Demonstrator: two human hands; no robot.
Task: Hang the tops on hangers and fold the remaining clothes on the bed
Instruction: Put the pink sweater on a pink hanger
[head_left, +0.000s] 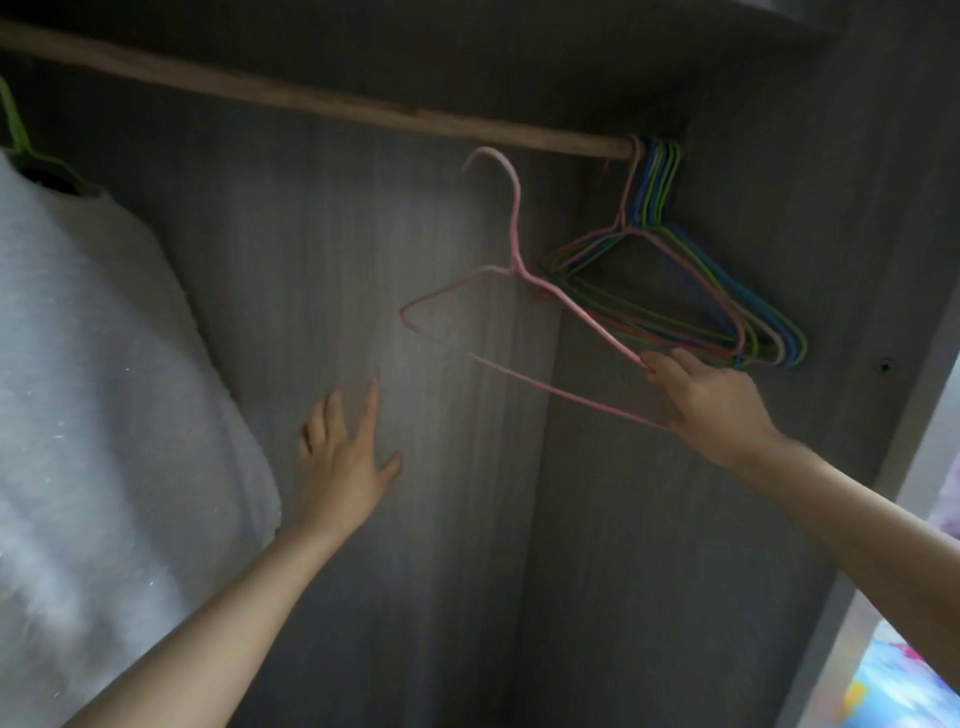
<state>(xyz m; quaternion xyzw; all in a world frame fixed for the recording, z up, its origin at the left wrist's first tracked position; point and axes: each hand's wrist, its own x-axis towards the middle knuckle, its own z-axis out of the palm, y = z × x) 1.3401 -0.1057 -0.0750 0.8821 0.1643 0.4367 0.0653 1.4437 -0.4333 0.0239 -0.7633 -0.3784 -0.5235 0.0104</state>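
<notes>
I look into a grey wardrobe. My right hand (706, 405) grips the right corner of a pink wire hanger (514, 249), which hangs free below the wooden rail (332, 104), its hook off the rail. Several coloured wire hangers (675, 280) stay bunched on the rail's right end, just above my right hand. My left hand (343, 457) reaches forward with straight, spread fingers and holds nothing. A white fluffy top (88, 395) hangs at the left on a green hanger (15, 130).
The wardrobe's grey back panel (363, 260) fills the middle. Its right side wall (810, 208) stands close behind the bunched hangers. A bright strip of the room with colourful fabric (893, 680) shows at the lower right.
</notes>
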